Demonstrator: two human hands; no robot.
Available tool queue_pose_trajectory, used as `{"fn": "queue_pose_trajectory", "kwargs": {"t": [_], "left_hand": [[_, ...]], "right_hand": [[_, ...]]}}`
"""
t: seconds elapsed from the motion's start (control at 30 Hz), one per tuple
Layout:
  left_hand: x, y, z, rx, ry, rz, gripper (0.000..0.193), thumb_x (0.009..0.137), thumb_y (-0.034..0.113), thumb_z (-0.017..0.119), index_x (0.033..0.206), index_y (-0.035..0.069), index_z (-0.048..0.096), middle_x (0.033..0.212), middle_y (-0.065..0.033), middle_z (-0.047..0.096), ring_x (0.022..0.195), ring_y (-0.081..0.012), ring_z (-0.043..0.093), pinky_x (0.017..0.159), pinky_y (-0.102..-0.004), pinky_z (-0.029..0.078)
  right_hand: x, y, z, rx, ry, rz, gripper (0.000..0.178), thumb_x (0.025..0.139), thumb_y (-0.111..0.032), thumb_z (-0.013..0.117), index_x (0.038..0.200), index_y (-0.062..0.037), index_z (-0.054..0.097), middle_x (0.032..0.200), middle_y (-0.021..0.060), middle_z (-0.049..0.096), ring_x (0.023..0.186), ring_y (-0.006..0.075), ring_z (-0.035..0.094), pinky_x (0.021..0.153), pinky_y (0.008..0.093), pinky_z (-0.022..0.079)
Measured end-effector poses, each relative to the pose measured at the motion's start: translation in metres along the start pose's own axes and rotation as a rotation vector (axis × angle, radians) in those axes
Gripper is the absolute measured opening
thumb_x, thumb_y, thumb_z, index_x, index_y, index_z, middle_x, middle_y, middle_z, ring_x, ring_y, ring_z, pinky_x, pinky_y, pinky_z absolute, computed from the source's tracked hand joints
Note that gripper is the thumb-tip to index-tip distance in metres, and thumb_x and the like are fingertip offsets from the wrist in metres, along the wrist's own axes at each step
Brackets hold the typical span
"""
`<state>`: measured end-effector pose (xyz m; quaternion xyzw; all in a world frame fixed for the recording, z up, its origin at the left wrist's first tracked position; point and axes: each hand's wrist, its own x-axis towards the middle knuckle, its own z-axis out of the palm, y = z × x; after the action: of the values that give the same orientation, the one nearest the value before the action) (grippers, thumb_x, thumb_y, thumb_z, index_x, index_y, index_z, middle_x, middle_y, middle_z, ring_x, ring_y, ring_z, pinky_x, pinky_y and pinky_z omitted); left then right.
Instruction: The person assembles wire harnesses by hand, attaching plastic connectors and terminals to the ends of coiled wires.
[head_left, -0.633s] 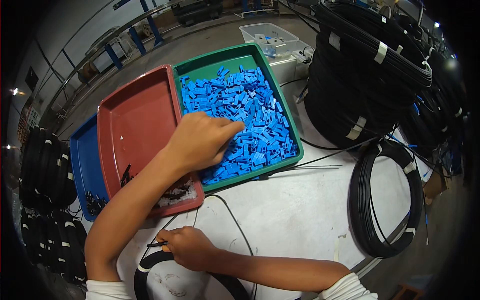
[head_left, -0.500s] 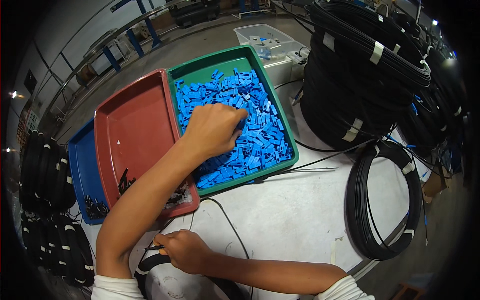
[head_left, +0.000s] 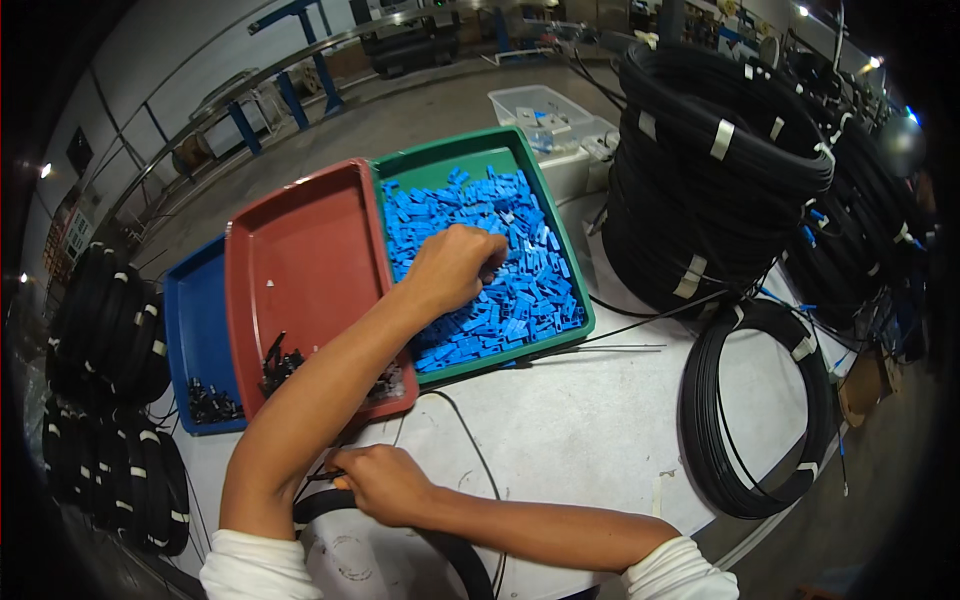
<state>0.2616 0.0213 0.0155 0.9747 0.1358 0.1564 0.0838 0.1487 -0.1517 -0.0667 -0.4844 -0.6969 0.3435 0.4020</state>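
Observation:
My left hand (head_left: 460, 268) is over the green tray (head_left: 590, 325), its fingers curled down among small, hollow blue plastic connector housings (head_left: 530, 295). The fingertips are hidden, so what they hold cannot be made out. Lower down, my right hand (head_left: 385, 484) is closed around a thin black cable (head_left: 322, 476) beside my left forearm. A ring of black cable (head_left: 465, 560) lies under my right forearm at the near edge of the white table (head_left: 585, 430).
Left of the green tray are a red tray (head_left: 300, 230) and a blue tray (head_left: 195, 320), both with small black parts. A tall stack of black cable coils (head_left: 690, 190) stands at right, with a single coil (head_left: 705, 420) nearer. Behind is a clear plastic bin (head_left: 540, 110).
The whole view has shifted slightly, with the trays now lower and further right. My left hand stays over the blue pieces, its fingers more curled in. My right hand keeps the cable.

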Motion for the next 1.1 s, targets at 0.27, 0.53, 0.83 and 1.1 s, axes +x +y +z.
{"fn": "queue_pose_trajectory", "kwargs": {"t": [0.27, 0.53, 0.83, 1.1], "left_hand": [[-0.096, 0.017, -0.056, -0.258, 0.298, 0.162, 0.033, 0.076, -0.006, 0.074, 0.105, 0.002, 0.063, 0.090, -0.0119, 0.064, 0.079, -0.0271, 0.063, 0.071, -0.0392, 0.053], [-0.274, 0.020, -0.095, -0.460, 0.632, -0.163, 0.044, 0.072, -0.007, 0.081, 0.112, 0.001, 0.063, 0.095, -0.0088, 0.070, 0.084, -0.0141, 0.071, 0.078, -0.0283, 0.060], [-0.376, -0.009, -0.060, -0.521, 0.741, -0.344, 0.050, 0.072, -0.001, 0.084, 0.115, 0.004, 0.058, 0.090, -0.0060, 0.073, 0.082, -0.0102, 0.068, 0.071, -0.0243, 0.054], [-0.377, -0.016, -0.029, -1.197, 0.793, -0.301, 0.063, 0.074, -0.005, 0.082, 0.127, 0.004, 0.048, 0.095, -0.0088, 0.069, 0.088, -0.0130, 0.064, 0.080, -0.0261, 0.052]], "right_hand": [[0.001, -0.002, 0.000, -0.147, 0.027, -0.074, 0.017, 0.085, -0.009, 0.067, 0.102, -0.0054, 0.066, 0.085, 0.0197, 0.070, 0.080, 0.0394, 0.069, 0.071, 0.0466, 0.054], [0.002, -0.014, -0.011, -0.202, 0.006, -0.151, 0.021, 0.083, -0.001, 0.069, 0.104, -0.0019, 0.070, 0.093, 0.0201, 0.071, 0.083, 0.0374, 0.070, 0.074, 0.0424, 0.055], [0.009, -0.033, -0.009, -0.337, -0.036, -0.204, 0.020, 0.083, 0.002, 0.071, 0.104, 0.0006, 0.070, 0.097, 0.0171, 0.073, 0.085, 0.0304, 0.072, 0.074, 0.0370, 0.057], [0.007, -0.027, -0.004, -0.360, 0.127, -0.452, 0.027, 0.077, 0.010, 0.070, 0.102, -0.0003, 0.072, 0.088, 0.0143, 0.072, 0.072, 0.0267, 0.071, 0.062, 0.0332, 0.056]]}}
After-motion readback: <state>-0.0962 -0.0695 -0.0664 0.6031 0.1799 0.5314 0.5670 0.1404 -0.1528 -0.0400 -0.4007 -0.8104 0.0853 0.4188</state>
